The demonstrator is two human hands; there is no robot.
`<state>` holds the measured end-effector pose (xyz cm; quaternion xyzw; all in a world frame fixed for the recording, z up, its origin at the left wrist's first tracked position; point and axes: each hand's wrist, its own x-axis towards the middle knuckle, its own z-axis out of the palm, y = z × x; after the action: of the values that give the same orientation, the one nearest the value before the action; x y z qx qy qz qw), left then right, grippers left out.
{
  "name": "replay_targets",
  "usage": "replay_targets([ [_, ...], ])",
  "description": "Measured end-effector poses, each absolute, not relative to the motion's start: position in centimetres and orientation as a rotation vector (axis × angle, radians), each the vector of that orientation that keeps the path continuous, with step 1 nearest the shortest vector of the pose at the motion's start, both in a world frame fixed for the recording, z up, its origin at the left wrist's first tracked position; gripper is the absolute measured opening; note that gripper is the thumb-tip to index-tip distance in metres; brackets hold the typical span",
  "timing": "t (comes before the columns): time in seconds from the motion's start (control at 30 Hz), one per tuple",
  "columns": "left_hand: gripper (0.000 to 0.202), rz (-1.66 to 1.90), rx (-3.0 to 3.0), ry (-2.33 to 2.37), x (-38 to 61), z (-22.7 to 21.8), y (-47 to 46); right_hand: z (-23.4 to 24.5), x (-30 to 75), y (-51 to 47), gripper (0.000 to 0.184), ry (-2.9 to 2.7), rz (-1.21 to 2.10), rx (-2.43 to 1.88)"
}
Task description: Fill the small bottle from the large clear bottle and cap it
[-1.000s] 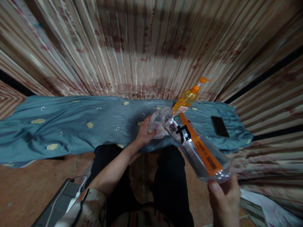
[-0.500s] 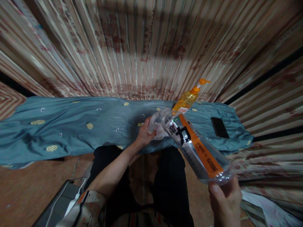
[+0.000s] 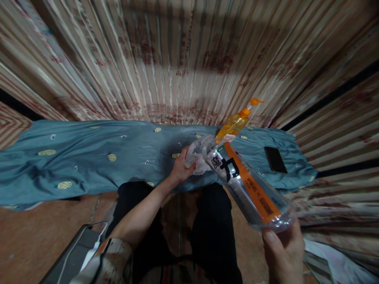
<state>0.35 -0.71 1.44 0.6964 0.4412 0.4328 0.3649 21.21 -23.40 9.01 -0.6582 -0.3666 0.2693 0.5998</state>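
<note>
My right hand grips the base end of a large clear plastic bottle with an orange and silver label. The bottle is tilted, its neck end pointing up and left over the blue cloth. My left hand is closed round a smaller clear plastic piece, whose exact kind I cannot make out. That piece meets the neck end of the large bottle. A white crumpled-looking thing shows just below them. Behind the neck stands a pump bottle of yellow liquid with an orange pump.
A blue cloth with yellow patterns covers the long surface before me. A dark phone lies at its right. Patterned curtains hang behind. At lower left, a grey box bears a white cable.
My right hand and the large bottle's base have shifted very slightly to the right. My left hand stays in place with the clear plastic piece.
</note>
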Motion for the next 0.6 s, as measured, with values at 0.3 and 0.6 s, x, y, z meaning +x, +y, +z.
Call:
replay_targets([
  [0.3, 0.062, 1.118, 1.810, 1.139, 0.32, 1.40, -0.65, 9.25, 21.02, -23.43, 0.081, -0.825, 0.632, -1.545],
  [0.6, 0.063, 1.115, 1.793, 1.133, 0.37, 1.24, -0.58, 9.83, 20.70, -23.18, 0.082, -0.794, 0.642, -1.549],
])
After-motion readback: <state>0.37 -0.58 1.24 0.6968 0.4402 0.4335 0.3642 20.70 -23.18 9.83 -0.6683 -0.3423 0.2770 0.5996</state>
